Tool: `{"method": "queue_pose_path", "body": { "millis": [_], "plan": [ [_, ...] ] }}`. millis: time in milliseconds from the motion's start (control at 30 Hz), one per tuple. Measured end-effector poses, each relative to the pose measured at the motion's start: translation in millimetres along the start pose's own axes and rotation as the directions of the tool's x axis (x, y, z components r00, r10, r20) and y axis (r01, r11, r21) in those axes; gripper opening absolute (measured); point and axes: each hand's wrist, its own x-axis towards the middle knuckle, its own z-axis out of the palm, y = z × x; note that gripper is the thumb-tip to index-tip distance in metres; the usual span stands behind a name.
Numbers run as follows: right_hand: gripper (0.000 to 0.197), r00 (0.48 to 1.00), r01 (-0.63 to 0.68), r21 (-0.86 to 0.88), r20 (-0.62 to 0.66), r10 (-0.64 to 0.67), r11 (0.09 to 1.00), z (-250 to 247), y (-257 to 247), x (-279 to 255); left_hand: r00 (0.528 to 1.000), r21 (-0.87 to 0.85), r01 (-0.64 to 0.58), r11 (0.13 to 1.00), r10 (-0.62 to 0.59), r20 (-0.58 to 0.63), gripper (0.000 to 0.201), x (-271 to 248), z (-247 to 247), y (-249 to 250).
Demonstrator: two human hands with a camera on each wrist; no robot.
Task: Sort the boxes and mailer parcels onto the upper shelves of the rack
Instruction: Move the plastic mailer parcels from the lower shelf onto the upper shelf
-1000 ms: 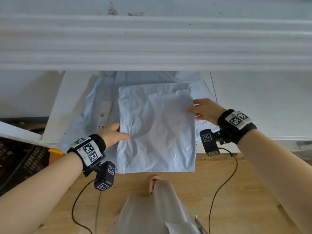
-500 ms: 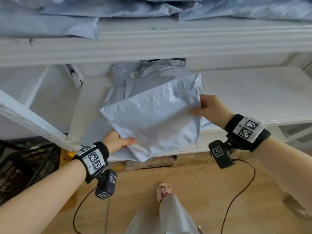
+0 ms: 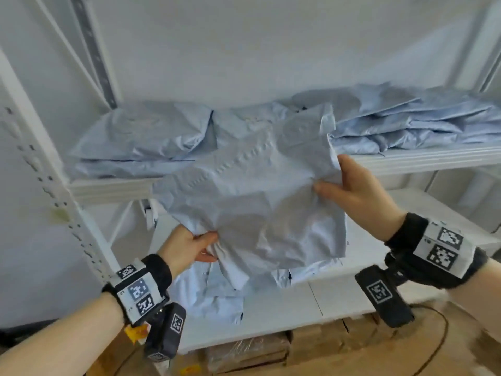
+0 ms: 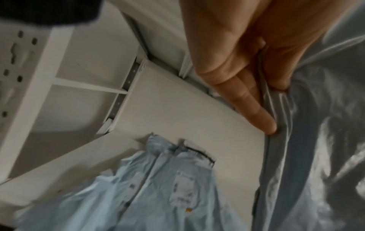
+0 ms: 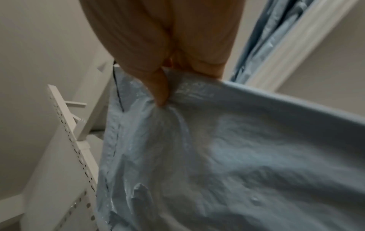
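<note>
A pale blue mailer parcel (image 3: 252, 202) hangs in the air in front of the white rack, tilted, its far corner level with the upper shelf (image 3: 423, 158). My left hand (image 3: 189, 248) pinches its lower left edge, thumb on top. My right hand (image 3: 352, 191) pinches its right edge. In the left wrist view the left hand's fingers (image 4: 254, 109) clamp the mailer (image 4: 308, 148); in the right wrist view the right hand's fingers (image 5: 160, 87) bunch the mailer's (image 5: 227, 156) film. Several blue mailers (image 3: 141, 139) lie piled along the upper shelf.
More blue mailers (image 3: 208, 297) lie on the lower white shelf (image 3: 339, 299), also seen as a mailer (image 4: 154, 187) in the left wrist view. A perforated white upright (image 3: 54, 191) stands at the left. Wrapped brown boxes (image 3: 252, 351) sit on the wooden floor under the rack.
Both hands have lifted the mailer from the lower shelf up to the height of the upper shelf. The head view has tilted upward, bringing the piled upper shelf into sight.
</note>
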Motion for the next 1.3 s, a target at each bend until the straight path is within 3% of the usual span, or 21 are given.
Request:
{"method": "queue_pose_path", "body": {
  "millis": [133, 267, 400, 500, 600, 733, 800, 867, 933, 1033, 1133, 1300],
  "plan": [
    [0.049, 0.992, -0.038, -0.03, 0.122, 0.041, 0.999, -26, -26, 3, 0.995, -0.091, -0.101, 0.991, 0.102, 0.004, 0.011, 5, -17, 66],
    [0.019, 0.996, -0.086, -0.06, 0.033, 0.088, 0.995, -39, -31, 15, 0.987, -0.112, -0.157, 0.981, 0.158, 0.003, 0.013, 11, -23, 118],
    [0.014, 0.979, -0.184, 0.207, -0.05, 0.198, 0.961, -40, -28, 37, 0.978, -0.129, -0.202, 0.971, 0.206, 0.017, 0.022, 19, -25, 144],
    [0.012, 0.967, -0.2, 0.275, -0.102, 0.235, 0.94, -34, -26, 59, 0.955, 0.123, -0.278, 0.953, 0.26, 0.145, 0.048, 26, -24, 144],
    [0.011, 0.965, -0.201, 0.259, -0.113, 0.237, 0.945, -26, -24, 84, 0.94, 0.192, -0.313, 0.93, 0.276, 0.199, 0.088, 40, -23, 141],
    [0.018, 0.976, -0.174, 0.129, -0.108, 0.189, 0.976, -18, -22, 128, 0.941, 0.357, -0.327, 0.875, 0.335, 0.042, 0.105, 75, -31, 153],
    [0.037, 0.986, -0.139, 0.075, -0.087, 0.145, 0.987, -17, -19, 155, 0.93, 0.433, -0.322, 0.842, 0.367, -0.021, 0.099, 96, -39, 165],
    [0.065, 0.995, -0.098, 0.004, -0.014, 0.098, 0.995, -18, -17, 181, 0.912, 0.599, -0.297, 0.743, 0.407, -0.053, 0.077, 116, -47, 177],
    [0.072, 0.995, -0.052, -0.171, 0.08, 0.066, 0.984, -18, -13, 210, 0.904, 0.725, -0.242, 0.645, 0.422, -0.074, 0.054, 139, -55, 190],
    [0.058, 0.973, 0.021, -0.445, 0.214, 0.084, 0.895, -12, -11, 246, 0.928, 0.786, -0.144, 0.601, 0.358, -0.104, 0.044, 167, -65, 206],
    [0.038, 0.94, 0.117, -0.568, 0.328, 0.094, 0.815, -3, -10, 271, 0.965, 0.844, -0.02, 0.535, 0.233, -0.124, 0.05, 187, -73, 212],
    [0.03, 0.864, 0.251, -0.677, 0.479, 0.155, 0.692, 7, -5, 301, 0.993, 0.877, 0.106, 0.469, -0.002, -0.118, 0.063, 200, -72, 210]
  ]
}}
